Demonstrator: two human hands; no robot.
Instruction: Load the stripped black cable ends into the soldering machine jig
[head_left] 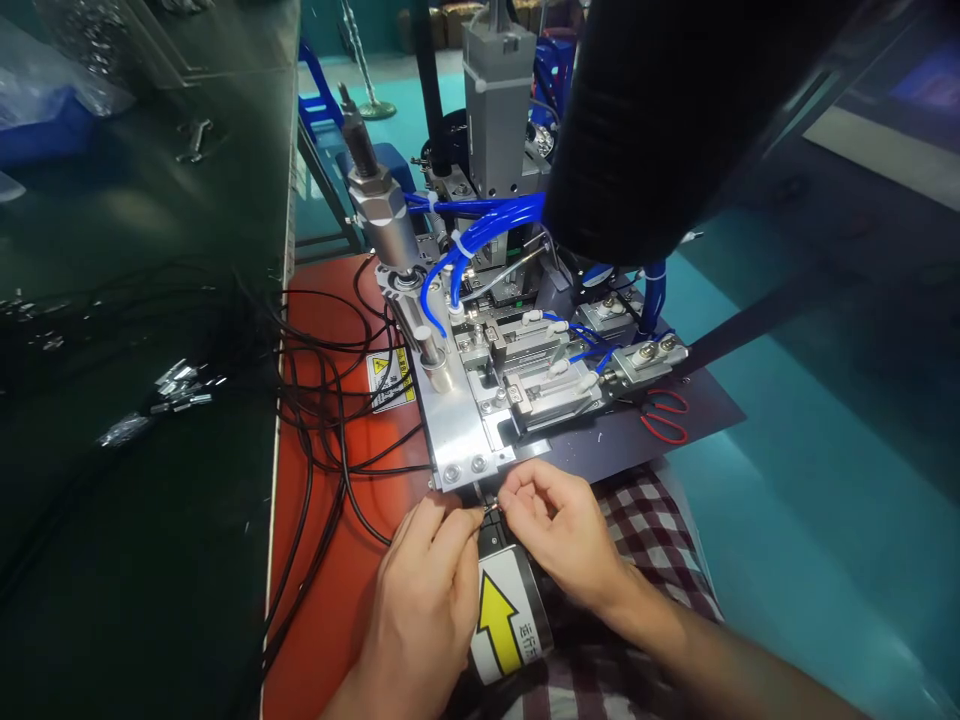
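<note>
Both hands meet at the front edge of a metal machine (459, 430), low in the head view. My left hand (435, 570) has its fingers closed at a small metal piece (491, 503), which shows between the two hands. From the other side, my right hand (559, 525) pinches at the same spot with thumb and index finger. The fingertips cover most of the piece, so its kind cannot be made out. Just below them lies a dark block carrying a white label with a yellow arrow (499, 620).
Black cables (337, 420) loop over the red board (307, 600) at left. Blue air tubes (495, 225) arch above the machine. A thick black tube (667, 110) hangs at upper right. Red-handled scissors (666, 415) lie at right. Small metal parts (184, 385) lie on the dark table.
</note>
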